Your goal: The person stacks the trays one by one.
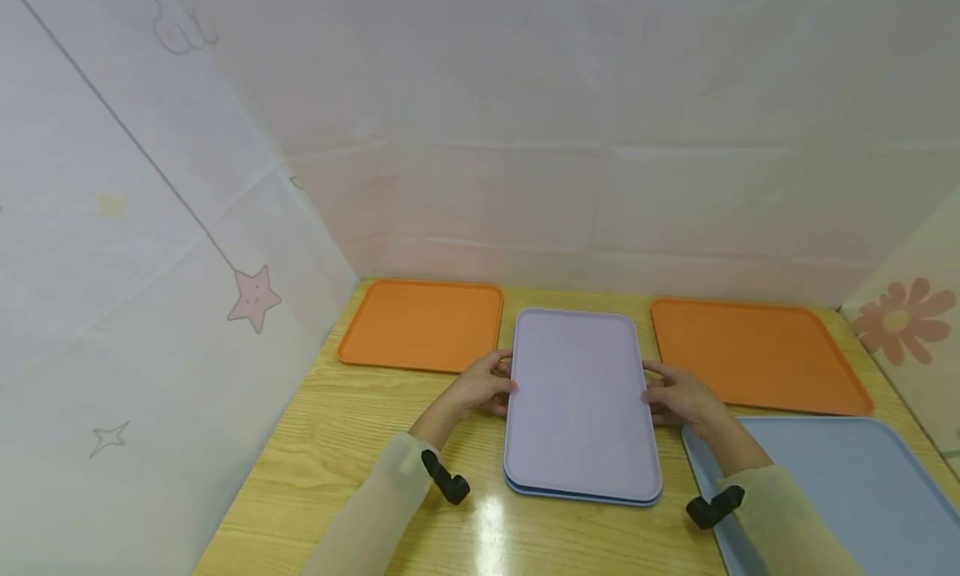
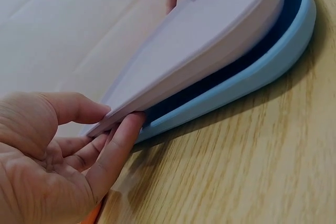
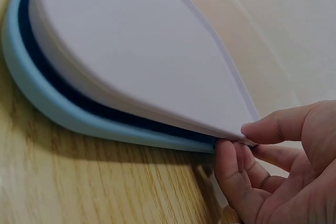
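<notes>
A pale lilac tray (image 1: 581, 401) lies over a blue tray (image 1: 517, 486), whose rim shows below it at the near edge. My left hand (image 1: 483, 384) pinches the lilac tray's left side, thumb on top and fingers beneath. On the opposite side my right hand (image 1: 678, 399) pinches the rim in the same way. Both wrist views show a dark gap between the lilac tray (image 2: 210, 35) and the light blue tray (image 3: 58, 111), so the upper one is slightly raised, at least at the near end. The blue tray rests on the wooden table.
One orange tray (image 1: 423, 322) lies at the back left and another orange tray (image 1: 757, 355) at the back right. A larger light blue tray (image 1: 840, 484) sits at the right, under my right forearm. Printed sheets (image 1: 480, 142) stand behind the wooden table (image 1: 322, 443).
</notes>
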Demonstrator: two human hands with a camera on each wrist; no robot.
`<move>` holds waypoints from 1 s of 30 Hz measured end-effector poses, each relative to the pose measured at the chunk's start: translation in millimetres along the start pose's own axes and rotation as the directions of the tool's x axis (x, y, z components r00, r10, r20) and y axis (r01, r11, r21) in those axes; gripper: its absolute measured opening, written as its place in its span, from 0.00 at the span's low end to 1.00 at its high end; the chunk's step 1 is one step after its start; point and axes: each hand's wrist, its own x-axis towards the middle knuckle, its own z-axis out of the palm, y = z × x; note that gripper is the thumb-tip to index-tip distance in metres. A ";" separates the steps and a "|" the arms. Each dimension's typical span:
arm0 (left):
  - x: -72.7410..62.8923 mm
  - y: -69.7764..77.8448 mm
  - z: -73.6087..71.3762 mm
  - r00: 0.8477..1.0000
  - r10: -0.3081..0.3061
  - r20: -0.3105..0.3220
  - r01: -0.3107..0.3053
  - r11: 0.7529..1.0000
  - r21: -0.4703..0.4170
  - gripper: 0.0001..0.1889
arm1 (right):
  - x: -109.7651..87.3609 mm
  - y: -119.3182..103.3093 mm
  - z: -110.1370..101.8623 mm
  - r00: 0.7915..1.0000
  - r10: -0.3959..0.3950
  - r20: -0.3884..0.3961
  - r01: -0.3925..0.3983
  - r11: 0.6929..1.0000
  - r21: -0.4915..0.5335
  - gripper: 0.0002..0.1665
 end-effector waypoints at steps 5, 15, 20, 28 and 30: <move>0.0 -1.6 0.3 1.000 0.005 0.001 -0.005 1.000 0.010 0.39 | 1.5 1.3 0.4 1.000 0.003 -0.008 -0.003 1.000 -0.010 0.46; -3.5 0.6 0.1 1.000 -0.012 -0.011 0.013 0.998 0.055 0.38 | 3.3 2.9 2.1 1.000 -0.016 -0.002 0.016 1.000 -0.018 0.45; -4.2 0.8 0.9 1.000 -0.017 -0.006 0.017 0.999 0.047 0.38 | 1.8 2.5 2.9 1.000 -0.010 -0.016 0.009 0.999 -0.050 0.44; -4.1 -0.8 0.9 0.999 -0.029 -0.023 0.030 0.999 0.044 0.37 | 2.0 3.3 4.1 1.000 -0.008 -0.019 0.007 0.997 -0.071 0.44; -4.0 -1.6 0.7 0.999 -0.031 -0.025 0.032 0.998 0.048 0.36 | 2.0 3.4 4.6 1.000 -0.012 -0.020 0.011 0.997 -0.078 0.44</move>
